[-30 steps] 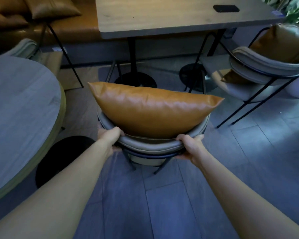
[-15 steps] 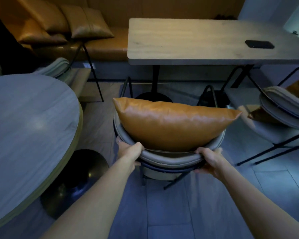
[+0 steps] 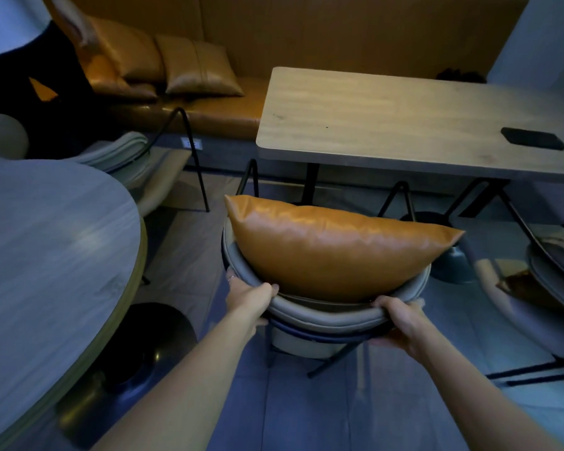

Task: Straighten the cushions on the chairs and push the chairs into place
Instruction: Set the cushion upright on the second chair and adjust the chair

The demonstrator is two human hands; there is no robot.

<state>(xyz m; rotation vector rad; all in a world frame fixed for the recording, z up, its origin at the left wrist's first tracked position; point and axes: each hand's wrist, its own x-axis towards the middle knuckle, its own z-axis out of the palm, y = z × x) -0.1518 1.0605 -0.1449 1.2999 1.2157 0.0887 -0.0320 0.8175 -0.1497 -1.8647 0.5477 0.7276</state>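
Note:
A grey padded chair (image 3: 323,315) with thin black legs stands in front of me, facing a rectangular wooden table (image 3: 388,122). An orange leather cushion (image 3: 326,247) stands upright against the inside of its curved backrest. My left hand (image 3: 246,296) grips the left end of the backrest rim. My right hand (image 3: 399,320) grips the right end of the same rim. The seat itself is hidden behind the cushion and backrest.
A round grey table (image 3: 46,252) with a dark base is close on my left. A second chair (image 3: 554,271) stands at the right edge, another chair (image 3: 134,161) at the left. An orange bench with cushions (image 3: 196,68) lines the wall. A black phone (image 3: 533,143) lies on the wooden table. A person (image 3: 23,60) stands at top left.
The chair, held by both hands, has come closer to the wooden table, and my view has lifted, bringing the bench and a person at top left into sight.

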